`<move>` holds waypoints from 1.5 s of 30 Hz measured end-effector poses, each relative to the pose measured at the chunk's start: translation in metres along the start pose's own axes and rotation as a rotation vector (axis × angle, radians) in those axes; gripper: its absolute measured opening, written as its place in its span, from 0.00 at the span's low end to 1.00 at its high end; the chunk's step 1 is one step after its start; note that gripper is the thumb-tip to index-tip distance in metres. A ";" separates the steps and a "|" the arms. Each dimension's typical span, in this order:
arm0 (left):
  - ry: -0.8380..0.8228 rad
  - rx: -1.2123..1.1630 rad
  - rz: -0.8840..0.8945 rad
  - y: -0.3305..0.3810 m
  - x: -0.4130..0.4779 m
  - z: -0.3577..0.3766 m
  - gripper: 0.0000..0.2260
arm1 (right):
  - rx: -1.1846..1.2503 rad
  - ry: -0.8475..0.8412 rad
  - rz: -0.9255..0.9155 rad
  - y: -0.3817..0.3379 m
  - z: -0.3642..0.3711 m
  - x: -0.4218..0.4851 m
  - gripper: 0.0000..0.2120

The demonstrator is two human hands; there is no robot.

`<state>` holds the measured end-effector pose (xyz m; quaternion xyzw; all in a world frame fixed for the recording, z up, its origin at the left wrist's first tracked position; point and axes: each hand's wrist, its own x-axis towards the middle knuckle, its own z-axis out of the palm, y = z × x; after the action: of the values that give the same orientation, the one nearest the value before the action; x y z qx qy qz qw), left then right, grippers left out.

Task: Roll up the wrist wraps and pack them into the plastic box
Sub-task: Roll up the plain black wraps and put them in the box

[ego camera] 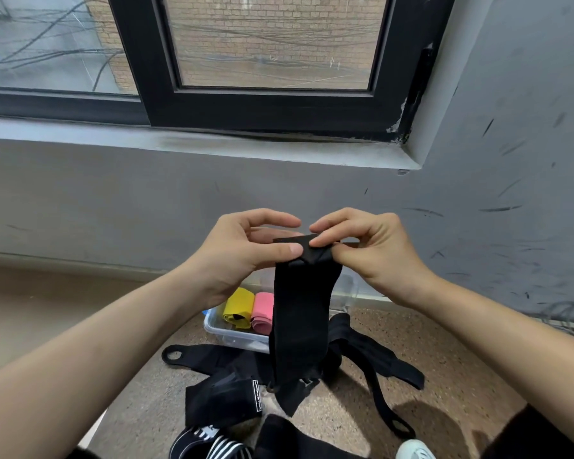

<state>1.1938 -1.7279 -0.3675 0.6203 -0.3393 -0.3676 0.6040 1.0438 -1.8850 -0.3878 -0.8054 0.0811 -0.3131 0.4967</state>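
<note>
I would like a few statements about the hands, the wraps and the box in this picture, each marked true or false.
1. The left hand and the right hand both pinch the top end of a black wrist wrap. True.
2. The held wrap is already rolled up tight. False: it hangs down long, and only its top end is folded.
3. The plastic box holds a yellow roll and a pink roll. True.
4. The box stands on the window sill. False: it stands on the floor.
5. No other wraps are in view. False: loose black wraps lie on the floor.
</note>
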 end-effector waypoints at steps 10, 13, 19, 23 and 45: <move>0.039 0.231 0.197 0.002 -0.001 -0.007 0.12 | -0.072 -0.144 0.140 -0.008 -0.013 0.001 0.18; 0.047 0.263 0.290 0.001 -0.002 -0.006 0.11 | 0.033 -0.205 0.227 -0.009 -0.012 -0.001 0.14; 0.083 0.295 0.431 -0.003 -0.003 -0.002 0.11 | 0.155 -0.179 0.307 -0.008 -0.006 0.000 0.09; 0.093 0.302 0.535 -0.005 -0.002 -0.001 0.12 | 0.199 -0.158 0.266 -0.007 -0.003 -0.001 0.10; -0.037 -0.059 -0.076 -0.004 -0.004 0.006 0.17 | 0.099 0.036 -0.043 0.006 0.002 -0.001 0.19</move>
<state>1.1860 -1.7271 -0.3712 0.6079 -0.3159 -0.4115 0.6012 1.0450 -1.8856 -0.3941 -0.7756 0.0570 -0.3416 0.5277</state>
